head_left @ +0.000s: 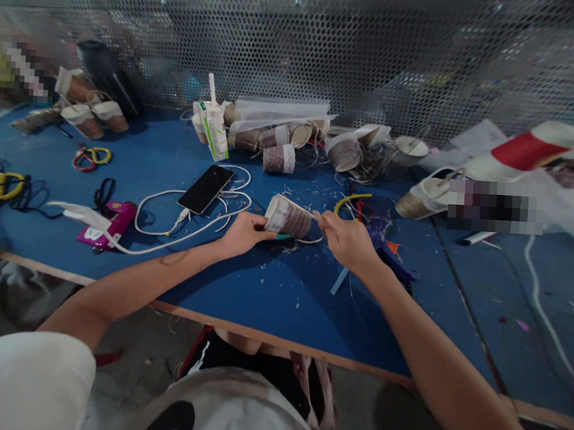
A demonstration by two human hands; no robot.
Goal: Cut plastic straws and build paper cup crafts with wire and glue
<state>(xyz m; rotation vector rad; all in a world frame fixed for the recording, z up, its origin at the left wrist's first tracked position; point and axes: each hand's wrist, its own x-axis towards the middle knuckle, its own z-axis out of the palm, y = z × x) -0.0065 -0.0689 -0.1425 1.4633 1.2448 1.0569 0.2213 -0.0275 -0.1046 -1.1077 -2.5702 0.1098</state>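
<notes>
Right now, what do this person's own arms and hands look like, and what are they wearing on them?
Both forearms are bare, with no gloves, watch or rings that I can make out on the left hand or the right hand. A short white sleeve covers the left upper arm. A faint curved mark shows on the left forearm.

Blue table (272, 292) bears a phone (205, 188), white cable (161, 201), wire coils (279, 158)
</notes>
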